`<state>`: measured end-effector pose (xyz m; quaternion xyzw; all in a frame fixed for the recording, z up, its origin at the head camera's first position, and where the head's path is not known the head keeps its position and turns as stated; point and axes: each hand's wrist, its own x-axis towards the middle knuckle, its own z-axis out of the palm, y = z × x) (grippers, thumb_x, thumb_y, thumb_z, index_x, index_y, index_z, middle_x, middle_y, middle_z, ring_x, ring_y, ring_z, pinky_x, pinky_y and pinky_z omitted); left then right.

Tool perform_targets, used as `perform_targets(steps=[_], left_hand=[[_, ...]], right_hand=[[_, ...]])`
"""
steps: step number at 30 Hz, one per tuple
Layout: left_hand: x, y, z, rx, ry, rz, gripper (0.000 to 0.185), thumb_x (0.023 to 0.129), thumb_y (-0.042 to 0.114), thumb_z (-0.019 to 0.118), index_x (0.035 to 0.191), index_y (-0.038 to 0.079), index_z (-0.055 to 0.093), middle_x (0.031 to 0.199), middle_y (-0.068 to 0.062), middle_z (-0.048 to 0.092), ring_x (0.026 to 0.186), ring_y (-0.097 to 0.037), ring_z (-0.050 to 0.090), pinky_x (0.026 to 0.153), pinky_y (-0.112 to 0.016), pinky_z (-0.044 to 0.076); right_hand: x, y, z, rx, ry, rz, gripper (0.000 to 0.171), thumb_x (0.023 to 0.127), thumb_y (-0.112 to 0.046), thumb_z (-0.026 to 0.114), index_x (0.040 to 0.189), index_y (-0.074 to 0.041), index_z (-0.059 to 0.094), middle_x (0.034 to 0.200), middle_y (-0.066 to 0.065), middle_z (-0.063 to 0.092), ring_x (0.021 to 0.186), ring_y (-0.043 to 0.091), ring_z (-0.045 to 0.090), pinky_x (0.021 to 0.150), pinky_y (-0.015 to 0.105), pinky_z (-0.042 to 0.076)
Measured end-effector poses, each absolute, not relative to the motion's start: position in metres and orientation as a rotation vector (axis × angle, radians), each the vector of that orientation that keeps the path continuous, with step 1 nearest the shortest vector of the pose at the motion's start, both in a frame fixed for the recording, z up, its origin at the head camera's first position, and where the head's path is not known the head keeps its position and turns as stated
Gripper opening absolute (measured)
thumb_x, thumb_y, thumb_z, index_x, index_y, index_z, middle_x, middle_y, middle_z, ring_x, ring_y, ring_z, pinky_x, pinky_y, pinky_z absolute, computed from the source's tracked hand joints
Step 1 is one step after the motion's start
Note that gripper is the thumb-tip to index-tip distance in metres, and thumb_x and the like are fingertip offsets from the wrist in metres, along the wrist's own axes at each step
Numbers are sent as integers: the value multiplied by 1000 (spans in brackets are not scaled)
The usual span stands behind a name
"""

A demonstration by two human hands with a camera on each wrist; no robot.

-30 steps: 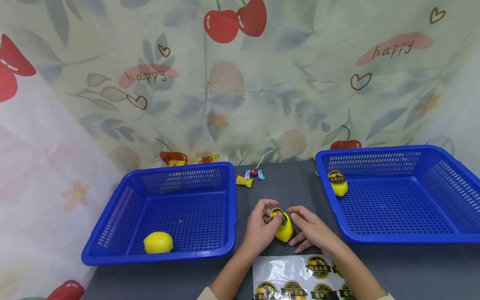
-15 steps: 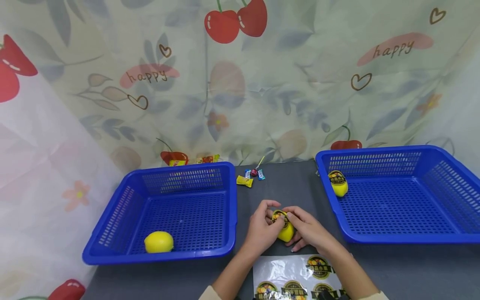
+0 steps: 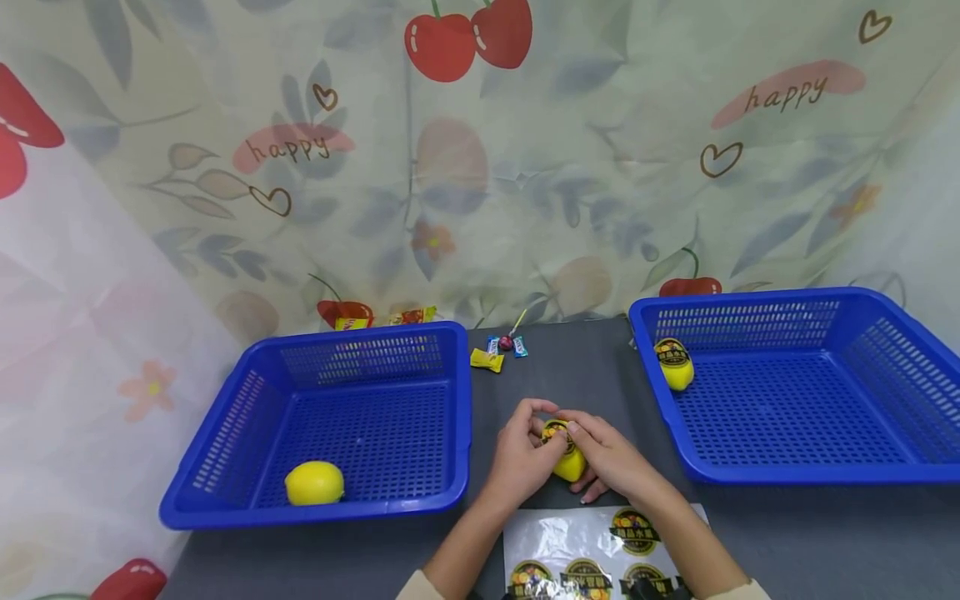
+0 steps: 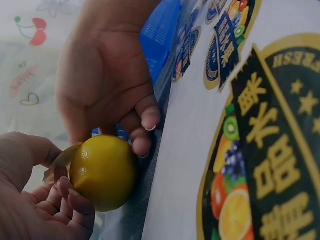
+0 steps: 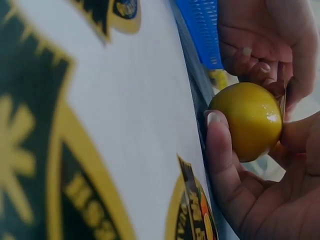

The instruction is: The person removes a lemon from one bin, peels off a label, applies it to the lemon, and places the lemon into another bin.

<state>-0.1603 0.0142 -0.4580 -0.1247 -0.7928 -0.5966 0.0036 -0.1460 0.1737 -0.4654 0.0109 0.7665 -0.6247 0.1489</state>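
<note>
Setting: dark grey table [image 3: 570,375] set against a curtain printed with cherries, hearts and the word "happy"; two blue baskets stand on it, one to each side.
Lemon in hand: a small yellow lemon [image 3: 570,461] sits on the table between the baskets, just beyond a sticker sheet; a round black-and-gold sticker [image 3: 553,432] lies on its upper face.
Left hand: the left hand [image 3: 519,457] curls round the lemon's left side, fingers folded against the fruit, as the left wrist view confirms.
Right hand: the right hand [image 3: 611,460] grips the lemon from the right, with a fingertip laid across the sticker.
Change: a second ago the right hand lay open beside the lemon, its fingers spread on the table; it has since closed over the fruit, and the label, then plainly visible, is now partly covered.
Reading: judged from this, the sticker is being pressed down and the labelling of this lemon is close to done.
Sticker sheet: a glossy sheet [image 3: 555,546] of matching round labels lies just in front of the hands.
Left basket [image 3: 225,433]: holds one plain lemon [image 3: 314,483], no label visible.
Right basket [image 3: 900,367]: holds one labelled lemon [image 3: 675,364] near its far left corner.
Background: wrapped sweets [image 3: 498,352] lie near the curtain, well apart from the hands.
</note>
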Motion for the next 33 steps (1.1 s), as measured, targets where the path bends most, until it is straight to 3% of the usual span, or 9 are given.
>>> perform_targets(steps=[4, 14, 18, 24, 27, 30, 33], left_hand=[[-161, 12, -459, -392, -2502, -1880, 31, 85, 9, 70, 114, 9, 63, 69, 3, 51, 52, -6, 46, 50, -20, 39], [-161, -3, -460, -511, -2569, -1898, 26, 93, 12, 68, 118, 6, 62, 66, 3, 46, 53, -6, 42, 49, -21, 36], [-162, -8, -459, -573, -2558, -1946, 27, 95, 12, 68, 120, 4, 61, 68, 1, 52, 53, -7, 48, 49, -21, 42], [-161, -12, -458, -593, -2546, -2048, 28, 96, 5, 65, 123, 2, 60, 73, -3, 61, 56, -23, 61, 54, -36, 57], [-161, -11, -460, -569, -2524, -2091, 28, 95, 4, 65, 123, 0, 59, 73, -7, 62, 59, -32, 64, 58, -46, 57], [-160, -10, -463, -532, -2512, -2119, 28, 95, 4, 65, 122, -1, 59, 74, -11, 63, 60, -36, 65, 58, -48, 58], [-160, -9, -465, -510, -2501, -2137, 28, 95, 5, 66, 122, 0, 59, 73, -12, 63, 59, -37, 65, 57, -48, 58]], right_hand=[[-145, 171, -464, 41, 2258, -1770, 41, 111, -27, 35, 148, -16, 49, 130, 22, 41, 59, 28, 64, 47, 41, 55], [-143, 171, -461, 58, 2213, -1792, 40, 111, -26, 35, 147, -15, 50, 128, 22, 44, 60, 29, 64, 49, 41, 56], [-144, 170, -462, 74, 2231, -1791, 40, 111, -25, 35, 146, -15, 52, 130, 21, 40, 58, 29, 62, 48, 41, 55], [-142, 169, -460, 87, 2250, -1788, 40, 111, -26, 35, 146, -13, 51, 127, 19, 41, 56, 29, 61, 47, 42, 55], [-142, 168, -460, 90, 2260, -1794, 40, 111, -25, 35, 145, -12, 51, 129, 20, 40, 55, 29, 60, 46, 41, 54], [-142, 168, -461, 89, 2261, -1800, 40, 111, -24, 35, 145, -11, 51, 130, 21, 40, 54, 28, 59, 45, 41, 54], [-142, 169, -461, 88, 2247, -1796, 41, 111, -25, 35, 146, -10, 50, 120, 21, 50, 53, 27, 59, 46, 41, 54]])
